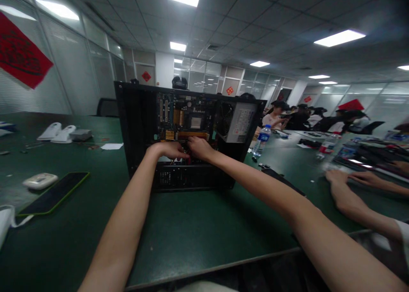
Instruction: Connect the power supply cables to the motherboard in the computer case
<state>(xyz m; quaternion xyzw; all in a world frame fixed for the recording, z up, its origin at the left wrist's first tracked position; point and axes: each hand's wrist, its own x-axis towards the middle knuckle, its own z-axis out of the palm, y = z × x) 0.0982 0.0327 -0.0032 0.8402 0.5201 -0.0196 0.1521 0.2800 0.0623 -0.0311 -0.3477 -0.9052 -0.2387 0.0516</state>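
Observation:
An open black computer case [255, 113] stands on the table in front of me, its inside facing me. In it are a motherboard [179, 108] with a square silver processor area and, at the right, a power supply [241, 121] with a fan. My left hand [169, 150] reaches in below the motherboard, fingers bent and pressed together. Close beside it my right hand [200, 148] is closed just under the orange-yellow slots [191, 135]. A bit of reddish cable [188, 160] shows between the hands. What their fingertips grip is too small and dark to make out.
At left lie a green-edged phone [54, 194], a white case [40, 181] and a grey block [81, 134]. A water bottle [262, 140] and a dark flat object [281, 181] are at right. Another person's hands [338, 179] rest on the table [191, 232].

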